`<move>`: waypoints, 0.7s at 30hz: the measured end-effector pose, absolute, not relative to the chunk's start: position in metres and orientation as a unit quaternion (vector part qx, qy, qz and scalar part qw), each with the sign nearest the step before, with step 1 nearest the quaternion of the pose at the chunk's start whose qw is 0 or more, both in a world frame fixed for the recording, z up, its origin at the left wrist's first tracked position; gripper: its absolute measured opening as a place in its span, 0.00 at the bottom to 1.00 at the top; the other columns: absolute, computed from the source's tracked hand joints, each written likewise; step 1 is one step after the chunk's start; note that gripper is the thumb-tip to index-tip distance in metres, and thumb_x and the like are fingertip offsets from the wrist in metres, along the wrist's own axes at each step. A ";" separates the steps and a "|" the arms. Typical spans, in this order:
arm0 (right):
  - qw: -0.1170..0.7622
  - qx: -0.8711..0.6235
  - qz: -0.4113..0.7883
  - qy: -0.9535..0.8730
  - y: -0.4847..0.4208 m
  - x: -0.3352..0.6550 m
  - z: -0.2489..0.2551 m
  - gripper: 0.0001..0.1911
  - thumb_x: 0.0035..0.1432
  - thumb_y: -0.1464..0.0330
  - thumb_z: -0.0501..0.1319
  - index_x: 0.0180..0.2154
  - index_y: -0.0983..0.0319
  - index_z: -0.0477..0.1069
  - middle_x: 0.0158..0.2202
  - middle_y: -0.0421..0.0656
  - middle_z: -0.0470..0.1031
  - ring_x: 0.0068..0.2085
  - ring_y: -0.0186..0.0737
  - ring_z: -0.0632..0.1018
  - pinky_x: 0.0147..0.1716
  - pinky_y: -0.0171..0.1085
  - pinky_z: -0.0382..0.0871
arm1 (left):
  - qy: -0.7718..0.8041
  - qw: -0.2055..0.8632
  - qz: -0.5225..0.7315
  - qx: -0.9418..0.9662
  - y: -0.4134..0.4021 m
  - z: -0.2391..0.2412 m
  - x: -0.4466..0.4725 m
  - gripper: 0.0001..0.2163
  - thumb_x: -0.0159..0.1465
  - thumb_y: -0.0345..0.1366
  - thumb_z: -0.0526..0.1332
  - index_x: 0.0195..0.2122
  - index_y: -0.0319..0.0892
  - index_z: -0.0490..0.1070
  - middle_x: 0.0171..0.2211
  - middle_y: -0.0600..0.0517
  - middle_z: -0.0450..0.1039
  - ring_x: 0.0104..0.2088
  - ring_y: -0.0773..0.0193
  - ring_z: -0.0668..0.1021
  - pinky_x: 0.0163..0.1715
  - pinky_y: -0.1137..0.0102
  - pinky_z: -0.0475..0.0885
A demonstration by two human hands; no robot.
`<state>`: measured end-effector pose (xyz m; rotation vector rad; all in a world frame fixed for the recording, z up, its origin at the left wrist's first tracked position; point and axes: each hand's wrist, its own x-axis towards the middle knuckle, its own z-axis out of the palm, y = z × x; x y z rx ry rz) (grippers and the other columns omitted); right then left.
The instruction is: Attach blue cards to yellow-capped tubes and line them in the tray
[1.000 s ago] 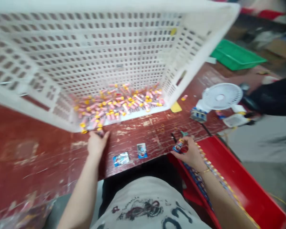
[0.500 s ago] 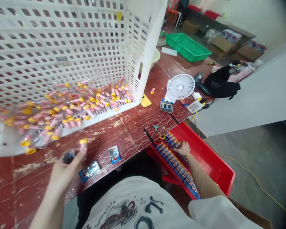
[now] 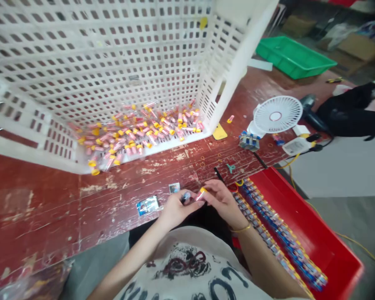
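Note:
My left hand pinches a small pink tube with a yellow cap just past the table's front edge. A dark, round-looking object is tucked in the same hand; its kind is unclear. At the capped end, my right hand closes thumb and fingers on the tube. A shiny blue-and-silver packet lies left of my hands, and a smaller flat packet lies just behind my left fingers. Many similar capped tubes, some in clear bags, fill the bottom of the white basket.
Right of me, a red tray holds long rows of small blue packs. On the table stand a white fan, a banded bundle, a yellow card and a green tray. A power strip sits near the right edge.
My right hand has left the packs in the red tray and come to the tube. My left hand has carried the tube rightward from near the basket. The view has shifted left.

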<state>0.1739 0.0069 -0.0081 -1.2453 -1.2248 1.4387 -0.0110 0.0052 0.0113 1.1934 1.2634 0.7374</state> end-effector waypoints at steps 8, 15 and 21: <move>0.489 -0.483 0.565 -0.457 0.049 0.122 0.016 0.21 0.49 0.58 0.68 0.38 0.57 0.61 0.31 0.37 0.72 0.27 0.32 0.75 0.26 0.35 0.75 | 0.447 0.762 0.421 0.206 -0.003 0.027 -0.056 0.18 0.59 0.43 0.63 0.46 0.37 0.71 0.36 0.44 0.77 0.32 0.61 0.78 0.31 0.67 0.75; 0.488 -0.415 0.531 -0.554 0.059 0.110 0.042 0.16 0.52 0.63 0.67 0.37 0.57 0.62 0.35 0.40 0.72 0.38 0.36 0.77 0.37 0.39 0.75 | 0.517 0.722 0.409 0.211 -0.003 0.033 -0.063 0.20 0.50 0.42 0.71 0.40 0.36 0.75 0.35 0.41 0.80 0.33 0.56 0.82 0.32 0.67 0.76; 0.468 -0.377 0.494 -0.628 0.061 0.107 0.050 0.10 0.56 0.66 0.64 0.36 0.58 0.62 0.39 0.43 0.71 0.39 0.38 0.76 0.40 0.41 0.73 | 0.527 0.721 0.382 0.238 -0.002 0.033 -0.063 0.18 0.50 0.44 0.71 0.36 0.36 0.76 0.29 0.44 0.80 0.29 0.59 0.82 0.29 0.70 0.76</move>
